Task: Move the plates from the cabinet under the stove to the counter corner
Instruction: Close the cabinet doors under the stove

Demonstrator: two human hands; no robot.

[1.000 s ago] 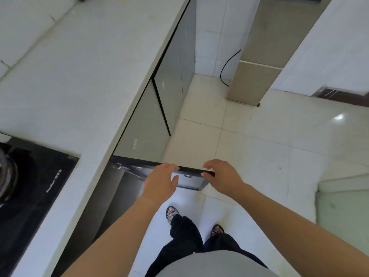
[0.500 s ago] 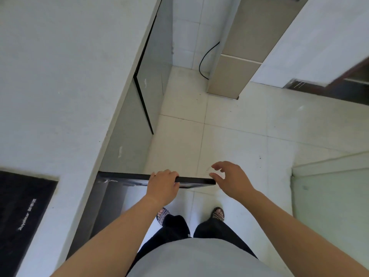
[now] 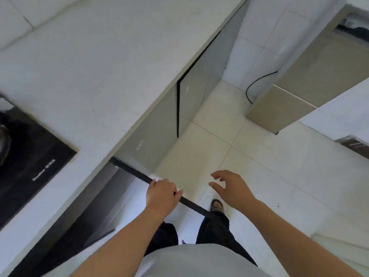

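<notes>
Left hand [image 3: 161, 196] on the open cabinet door [image 3: 191, 204], right hand [image 3: 233, 188] loose above the floor [image 3: 279, 176].

The left fingers [image 3: 177, 193] curl over the thin, straight black top edge of the flat grey cabinet door, clamped on it; the right fingers [image 3: 217, 173] are spread apart and slightly bent, holding nothing. The door stands swung out below the pale, matte, stone-like tabletop [image 3: 89, 76], just beside the glossy black glass stove [image 3: 30, 152] set into it. The cabinet [image 3: 95, 206] under the stove is a dark, shadowed hollow, and the plates cannot be made out inside it. The floor is large, smooth, off-white square tiles.
</notes>
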